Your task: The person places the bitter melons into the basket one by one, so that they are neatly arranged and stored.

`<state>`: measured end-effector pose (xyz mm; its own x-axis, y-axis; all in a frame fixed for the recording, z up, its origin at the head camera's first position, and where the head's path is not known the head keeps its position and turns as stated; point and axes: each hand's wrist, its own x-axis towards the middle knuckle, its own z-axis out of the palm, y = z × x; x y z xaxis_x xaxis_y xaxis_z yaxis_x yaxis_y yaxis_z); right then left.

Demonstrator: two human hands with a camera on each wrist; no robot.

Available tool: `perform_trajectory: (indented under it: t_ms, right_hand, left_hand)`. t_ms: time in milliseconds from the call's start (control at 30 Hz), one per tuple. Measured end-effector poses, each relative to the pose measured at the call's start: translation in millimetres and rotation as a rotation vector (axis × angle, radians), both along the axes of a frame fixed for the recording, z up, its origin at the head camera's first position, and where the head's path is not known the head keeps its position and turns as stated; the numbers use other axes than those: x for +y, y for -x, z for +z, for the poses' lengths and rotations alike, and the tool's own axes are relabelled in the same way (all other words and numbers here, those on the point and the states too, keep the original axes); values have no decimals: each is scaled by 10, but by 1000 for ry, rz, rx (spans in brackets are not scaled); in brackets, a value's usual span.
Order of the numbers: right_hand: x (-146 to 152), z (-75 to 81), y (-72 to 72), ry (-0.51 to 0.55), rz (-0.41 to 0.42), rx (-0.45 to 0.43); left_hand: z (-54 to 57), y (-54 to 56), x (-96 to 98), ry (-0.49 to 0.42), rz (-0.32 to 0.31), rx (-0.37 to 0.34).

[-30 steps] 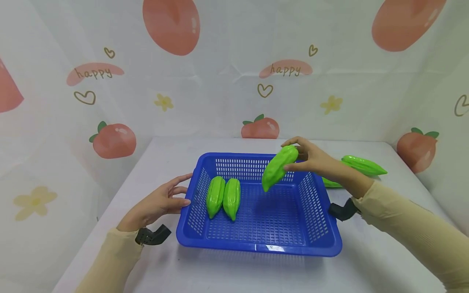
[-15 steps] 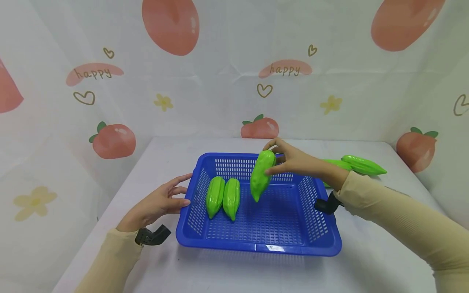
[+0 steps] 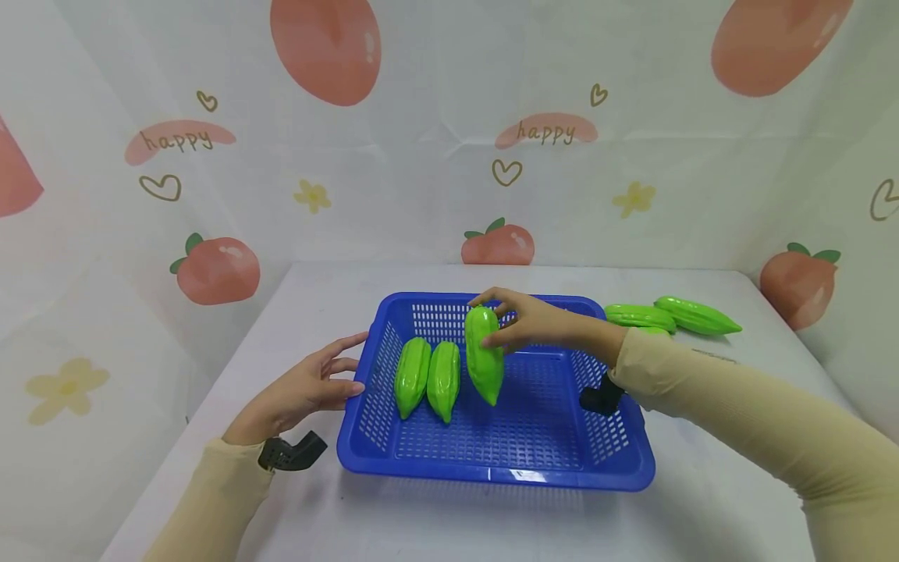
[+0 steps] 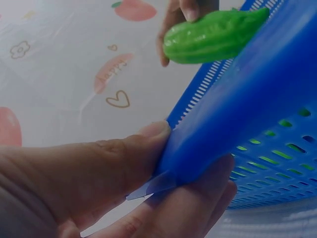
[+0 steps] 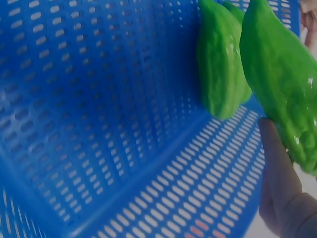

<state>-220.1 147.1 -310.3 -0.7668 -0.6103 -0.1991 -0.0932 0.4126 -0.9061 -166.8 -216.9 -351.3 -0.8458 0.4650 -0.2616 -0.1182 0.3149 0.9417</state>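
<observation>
My right hand (image 3: 523,318) holds a bright green bitter melon (image 3: 485,359) by its upper part, thumb on the near side, pointed end down. It hangs over the blue plastic basket (image 3: 562,478), right of two bitter melons lying side by side inside, the left one (image 3: 413,378) and the right one (image 3: 444,381). In the right wrist view the held bitter melon (image 5: 285,84) shows close up, ridged and bumpy. At the basket's left side my left hand (image 3: 305,388) grips the rim. The left wrist view shows the thumb (image 4: 124,156) on the rim (image 4: 193,148) and fingers beneath it.
Several more bitter melons lie on the white table beyond the basket's right side, one (image 3: 697,315) pointing right and another (image 3: 639,315) beside it, partly behind the right sleeve (image 3: 709,398). A patterned white cloth (image 3: 407,211) hangs behind the table.
My right hand has moved left and lower with the bitter melon, which has turned from slanted to nearly upright. More bitter melons show behind the right arm. The left hand and basket stay put.
</observation>
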Motion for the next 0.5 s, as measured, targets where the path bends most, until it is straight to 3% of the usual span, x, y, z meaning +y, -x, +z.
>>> perform_trajectory:
  t_ms: [500]
  right_hand:
    - [-218, -313, 23, 14, -183, -218]
  left_hand:
    - [13, -2, 2, -5, -1, -3]
